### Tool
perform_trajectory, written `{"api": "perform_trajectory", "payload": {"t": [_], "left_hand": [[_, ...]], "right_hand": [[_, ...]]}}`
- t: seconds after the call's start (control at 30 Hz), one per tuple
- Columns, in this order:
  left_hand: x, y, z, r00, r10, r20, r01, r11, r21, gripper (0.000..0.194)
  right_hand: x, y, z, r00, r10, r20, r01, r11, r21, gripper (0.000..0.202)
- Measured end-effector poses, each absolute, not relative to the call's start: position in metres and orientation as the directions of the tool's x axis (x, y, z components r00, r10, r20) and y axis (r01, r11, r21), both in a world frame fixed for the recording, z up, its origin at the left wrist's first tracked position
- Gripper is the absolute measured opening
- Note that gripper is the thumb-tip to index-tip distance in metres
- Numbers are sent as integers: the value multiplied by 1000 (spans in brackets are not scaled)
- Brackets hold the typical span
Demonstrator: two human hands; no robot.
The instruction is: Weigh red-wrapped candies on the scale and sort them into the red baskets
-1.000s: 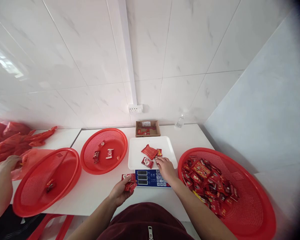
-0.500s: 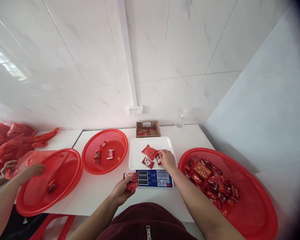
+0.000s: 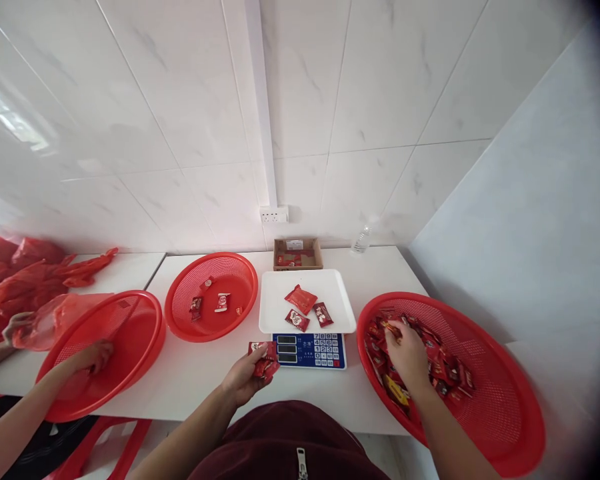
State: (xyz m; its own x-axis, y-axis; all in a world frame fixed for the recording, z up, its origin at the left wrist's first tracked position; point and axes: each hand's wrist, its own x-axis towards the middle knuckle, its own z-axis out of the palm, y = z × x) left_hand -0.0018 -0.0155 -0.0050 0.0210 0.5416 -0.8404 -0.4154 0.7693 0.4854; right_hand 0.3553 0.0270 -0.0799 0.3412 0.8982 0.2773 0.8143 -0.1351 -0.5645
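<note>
My left hand (image 3: 244,375) is closed around several small red snack packets (image 3: 264,360), just left of the scale's blue keypad (image 3: 307,351). My right hand (image 3: 407,350) reaches into the large red basket (image 3: 505,393) on the right. Its fingers pinch a red-and-gold snack packet (image 3: 392,329), partly hidden by the hand. Around it lie many red packets (image 3: 443,367) and a yellow one (image 3: 396,390). On the white scale pan (image 3: 333,287) rest a plain bright red packet (image 3: 301,299) and two printed red packets (image 3: 323,315).
A red basket (image 3: 247,303) with a few packets stands left of the scale. Behind the scale are a cardboard box (image 3: 298,267) and a clear bottle (image 3: 361,240). At far left, a co-worker's hand (image 3: 97,357) reaches into another basket (image 3: 155,327), beside red plastic bags (image 3: 30,287).
My right hand has left the packet on the scale pan and moved right into the large basket, taking hold of a packet. My left hand stays nearly still. The co-worker's hand has lowered into their basket.
</note>
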Motion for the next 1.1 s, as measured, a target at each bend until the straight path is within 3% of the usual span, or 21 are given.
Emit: {"api": "perform_trajectory", "payload": {"t": [0.17, 0.27, 0.43, 0.6, 0.73, 0.8, 0.9, 1.0, 1.1], "left_hand": [[-10, -11, 2, 64, 540, -839, -382, 790, 480, 24], [-13, -6, 9, 71, 544, -836, -359, 796, 487, 23], [-21, -4, 17, 94, 585, -805, -350, 777, 524, 21], [-34, -7, 17, 68, 584, -809, -363, 770, 525, 20], [-39, -9, 16, 48, 567, -822, -352, 780, 518, 21], [-40, -8, 15, 51, 564, -824, -344, 785, 516, 20], [-39, -6, 15, 85, 574, -815, -330, 788, 520, 20], [-38, -3, 14, 136, 594, -793, -288, 789, 542, 20], [-34, 2, 12, 206, 612, -763, -228, 789, 571, 24]], "right_hand": [[330, 8, -80, 214, 923, 318, 917, -78, -392, 32], [284, 21, -68, 104, 970, 219, 921, -10, -390, 30], [233, 54, -57, 61, 998, 34, 934, -45, -355, 30], [218, 71, -58, 57, 998, -22, 949, -61, -310, 26], [215, 73, -59, 140, 987, -74, 902, -158, -401, 24], [221, 71, -61, 166, 985, -41, 840, -163, -518, 26], [245, 59, -64, 256, 956, 141, 763, -110, -637, 24], [286, 33, -67, 397, 873, 283, 761, -141, -633, 21], [324, 2, -70, 528, 800, 284, 773, -314, -552, 27]]}}
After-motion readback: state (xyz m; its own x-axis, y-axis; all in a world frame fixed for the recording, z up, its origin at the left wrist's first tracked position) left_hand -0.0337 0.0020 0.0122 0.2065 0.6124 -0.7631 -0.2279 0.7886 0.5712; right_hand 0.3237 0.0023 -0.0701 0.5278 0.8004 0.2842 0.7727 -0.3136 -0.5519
